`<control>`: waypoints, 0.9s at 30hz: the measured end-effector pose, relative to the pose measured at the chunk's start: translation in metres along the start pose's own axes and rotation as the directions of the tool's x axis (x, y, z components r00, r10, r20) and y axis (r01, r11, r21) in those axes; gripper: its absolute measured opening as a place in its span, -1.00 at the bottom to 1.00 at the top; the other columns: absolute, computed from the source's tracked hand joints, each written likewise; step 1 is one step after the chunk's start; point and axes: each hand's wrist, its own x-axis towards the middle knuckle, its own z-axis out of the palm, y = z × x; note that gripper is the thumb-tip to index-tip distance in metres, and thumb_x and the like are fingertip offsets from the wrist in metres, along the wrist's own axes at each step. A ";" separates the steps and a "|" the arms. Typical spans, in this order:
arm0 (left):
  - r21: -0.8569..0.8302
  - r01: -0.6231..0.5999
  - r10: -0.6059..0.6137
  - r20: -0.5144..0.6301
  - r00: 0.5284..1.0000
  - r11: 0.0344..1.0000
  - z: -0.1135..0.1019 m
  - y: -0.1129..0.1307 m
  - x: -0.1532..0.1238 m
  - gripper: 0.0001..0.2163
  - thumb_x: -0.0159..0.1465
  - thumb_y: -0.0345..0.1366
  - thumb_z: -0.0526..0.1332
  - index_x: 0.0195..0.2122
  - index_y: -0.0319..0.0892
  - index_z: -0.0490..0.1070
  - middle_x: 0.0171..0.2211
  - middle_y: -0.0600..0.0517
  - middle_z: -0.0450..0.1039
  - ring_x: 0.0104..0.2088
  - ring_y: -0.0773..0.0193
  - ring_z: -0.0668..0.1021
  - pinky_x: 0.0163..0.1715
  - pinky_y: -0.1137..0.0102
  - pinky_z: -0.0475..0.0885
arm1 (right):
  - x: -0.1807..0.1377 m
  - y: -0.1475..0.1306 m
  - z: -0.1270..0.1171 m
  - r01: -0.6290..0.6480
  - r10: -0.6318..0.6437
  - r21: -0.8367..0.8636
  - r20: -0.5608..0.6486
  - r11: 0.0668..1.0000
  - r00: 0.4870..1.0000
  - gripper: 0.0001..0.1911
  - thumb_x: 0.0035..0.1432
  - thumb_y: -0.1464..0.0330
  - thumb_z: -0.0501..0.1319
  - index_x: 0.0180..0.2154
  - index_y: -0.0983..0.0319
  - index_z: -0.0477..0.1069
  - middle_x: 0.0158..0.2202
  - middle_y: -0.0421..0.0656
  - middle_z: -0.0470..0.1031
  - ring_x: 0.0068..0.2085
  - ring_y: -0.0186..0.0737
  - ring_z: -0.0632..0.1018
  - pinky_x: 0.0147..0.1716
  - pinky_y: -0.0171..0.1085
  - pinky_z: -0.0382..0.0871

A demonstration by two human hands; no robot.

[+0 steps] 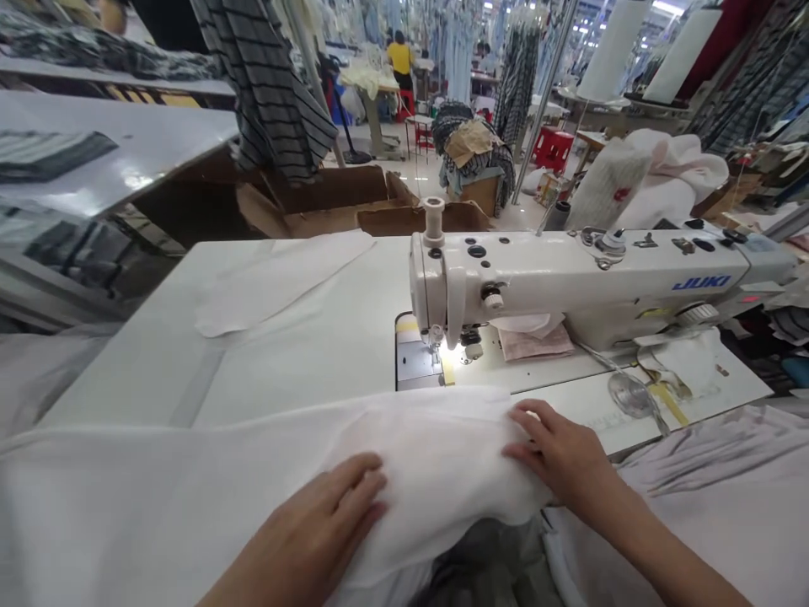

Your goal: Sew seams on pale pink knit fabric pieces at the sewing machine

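A wide piece of thin white fabric (436,472) lies across the front of the sewing table and hangs over its edge toward me. My left hand (329,514) is on the fabric's near middle, fingers bent together and closed on the cloth. At the fabric's right end, my right hand (556,451) pinches the border between thumb and fingers. Just beyond the cloth stands a white sewing machine (537,282), its lit needle area (437,354) apart from the fabric. Farther left on the table, another white fabric piece (278,282) lies flat.
Folded pinkish cloth (537,341) lies under the machine arm. Pale garments (726,480) are heaped at my right. Thread cones (613,51) stand at the upper right. Behind the table are cardboard boxes (341,194) and hanging striped cloth (265,84). A person in yellow (399,57) is far back.
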 end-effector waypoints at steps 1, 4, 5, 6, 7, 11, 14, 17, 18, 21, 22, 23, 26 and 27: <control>0.031 0.037 -0.036 -0.039 0.999 0.999 0.007 -0.005 0.008 -0.75 0.44 -0.29 -0.04 -0.15 -0.16 0.44 -0.15 -0.03 0.55 -0.23 0.27 0.61 -0.22 0.46 0.48 | 0.002 -0.001 0.005 -0.074 0.074 0.002 -0.028 0.997 0.997 -0.68 0.37 0.17 0.03 0.02 0.22 0.29 -0.06 -0.03 0.49 -0.33 -0.19 0.59 -0.56 -0.29 0.40; 0.063 0.060 -0.057 -0.057 0.997 0.996 0.027 -0.021 0.024 -0.78 0.42 -0.32 -0.01 -0.11 -0.20 0.41 -0.15 -0.09 0.52 -0.21 0.18 0.59 -0.22 0.33 0.50 | 0.007 -0.004 0.013 -0.201 0.205 0.107 -0.021 0.974 0.979 -0.85 0.32 0.27 0.11 -0.16 0.19 0.35 -0.30 -0.17 0.49 -0.41 -0.25 0.55 -0.52 -0.32 0.37; 0.049 0.055 -0.052 -0.046 0.998 0.997 0.033 -0.024 0.028 -0.79 0.41 -0.32 0.00 -0.10 -0.21 0.40 -0.15 -0.09 0.51 -0.22 0.17 0.58 -0.22 0.31 0.50 | 0.008 -0.005 0.014 -0.208 0.213 0.147 -0.017 0.967 0.977 -0.90 0.31 0.30 0.13 -0.24 0.18 0.35 -0.36 -0.21 0.46 -0.44 -0.28 0.53 -0.51 -0.34 0.36; 0.023 0.047 -0.047 -0.031 0.998 0.999 0.037 -0.025 0.033 -0.79 0.41 -0.32 0.00 -0.08 -0.21 0.39 -0.16 -0.09 0.50 -0.21 0.17 0.57 -0.22 0.30 0.49 | 0.010 -0.005 0.013 -0.197 0.205 0.173 -0.025 0.965 0.979 -0.89 0.30 0.34 0.12 -0.31 0.18 0.34 -0.40 -0.23 0.43 -0.45 -0.30 0.50 -0.51 -0.35 0.33; -0.008 0.037 -0.037 -0.020 0.999 0.999 0.041 -0.024 0.037 -0.79 0.41 -0.32 0.01 -0.06 -0.21 0.39 -0.16 -0.09 0.50 -0.21 0.18 0.56 -0.21 0.30 0.49 | 0.011 -0.006 0.012 -0.170 0.181 0.182 -0.046 0.968 0.982 -0.87 0.31 0.36 0.12 -0.34 0.18 0.33 -0.41 -0.23 0.42 -0.45 -0.31 0.49 -0.51 -0.35 0.31; -0.142 -0.042 0.041 -0.006 0.999 0.989 0.046 -0.011 0.057 -0.77 0.41 -0.31 0.05 0.05 -0.19 0.32 -0.07 -0.09 0.50 -0.04 0.16 0.51 -0.06 0.27 0.43 | 0.010 -0.007 0.000 0.050 -0.015 0.152 -0.222 0.987 0.975 -0.89 0.34 0.43 0.08 -0.28 0.21 0.34 -0.23 -0.10 0.46 -0.22 -0.21 0.49 -0.41 -0.34 0.31; -0.211 -0.099 0.112 0.051 0.992 0.972 0.042 -0.009 0.066 -0.81 0.41 -0.29 0.07 0.00 -0.17 0.34 -0.17 -0.02 0.53 -0.11 0.19 0.53 0.01 0.22 0.35 | 0.005 -0.007 -0.010 0.196 -0.120 0.211 -0.325 0.958 0.938 -0.95 0.34 0.46 0.09 -0.20 0.23 0.30 -0.24 -0.10 0.48 -0.25 -0.24 0.47 -0.39 -0.34 0.29; -0.253 -0.083 0.125 0.155 0.980 0.964 0.031 -0.024 0.062 -0.89 0.40 -0.32 0.07 -0.15 -0.11 0.37 -0.33 0.08 0.51 -0.29 0.27 0.53 -0.05 0.23 0.33 | -0.002 -0.008 -0.017 0.205 -0.108 0.316 -0.297 0.927 0.949 -0.98 0.36 0.42 0.11 -0.17 0.23 0.28 -0.40 -0.20 0.43 -0.42 -0.32 0.40 -0.46 -0.35 0.23; -0.263 -0.061 0.112 0.182 0.977 0.963 0.026 -0.030 0.057 -0.89 0.40 -0.34 0.06 -0.17 -0.10 0.37 -0.33 0.09 0.51 -0.29 0.28 0.53 -0.07 0.25 0.34 | -0.004 -0.007 -0.017 0.181 -0.094 0.350 -0.251 0.919 0.963 -0.93 0.36 0.38 0.12 -0.14 0.23 0.28 -0.40 -0.21 0.42 -0.43 -0.33 0.40 -0.46 -0.35 0.24; -0.274 0.038 0.019 0.205 0.979 0.961 0.011 -0.043 0.041 -0.88 0.38 -0.35 0.05 -0.15 -0.07 0.36 -0.30 0.09 0.50 -0.26 0.28 0.53 -0.17 0.35 0.39 | -0.007 -0.004 -0.019 0.136 -0.090 0.376 -0.137 0.917 0.986 -0.81 0.38 0.34 0.10 -0.01 0.24 0.29 -0.32 -0.16 0.45 -0.38 -0.32 0.46 -0.41 -0.36 0.33; -0.271 0.066 -0.012 0.198 0.980 0.960 0.005 -0.044 0.037 -0.87 0.38 -0.35 0.05 -0.14 -0.07 0.35 -0.29 0.08 0.50 -0.24 0.27 0.53 -0.21 0.39 0.40 | -0.007 -0.003 -0.022 0.145 -0.097 0.357 -0.148 0.923 0.984 -0.81 0.38 0.35 0.08 -0.01 0.23 0.31 -0.32 -0.16 0.46 -0.38 -0.32 0.47 -0.42 -0.36 0.34; -0.265 0.085 -0.034 0.193 0.981 0.961 -0.001 -0.044 0.034 -0.87 0.38 -0.36 0.04 -0.14 -0.06 0.35 -0.30 0.08 0.49 -0.23 0.27 0.53 -0.25 0.41 0.41 | -0.006 -0.002 -0.025 0.164 -0.105 0.339 -0.185 0.926 0.977 -0.83 0.38 0.38 0.08 -0.03 0.23 0.33 -0.34 -0.16 0.47 -0.39 -0.32 0.47 -0.44 -0.36 0.33; -0.209 0.051 -0.028 0.113 0.993 0.977 -0.022 -0.039 0.033 -0.91 0.36 -0.36 0.06 -0.25 -0.06 0.33 -0.38 0.11 0.46 -0.28 0.27 0.53 -0.19 0.37 0.43 | 0.000 0.000 -0.047 0.259 -0.143 0.320 -0.345 0.911 0.928 -0.84 0.30 0.51 0.14 -0.09 0.26 0.37 -0.39 -0.17 0.48 -0.40 -0.33 0.49 -0.45 -0.37 0.35; -0.182 0.027 -0.014 0.067 0.998 0.983 -0.031 -0.036 0.034 -0.91 0.35 -0.34 0.09 -0.31 -0.07 0.32 -0.38 0.11 0.45 -0.30 0.26 0.52 -0.17 0.34 0.42 | 0.002 0.001 -0.056 0.289 -0.161 0.316 -0.374 0.904 0.913 -0.81 0.27 0.56 0.14 -0.10 0.27 0.38 -0.35 -0.14 0.50 -0.35 -0.31 0.52 -0.40 -0.36 0.39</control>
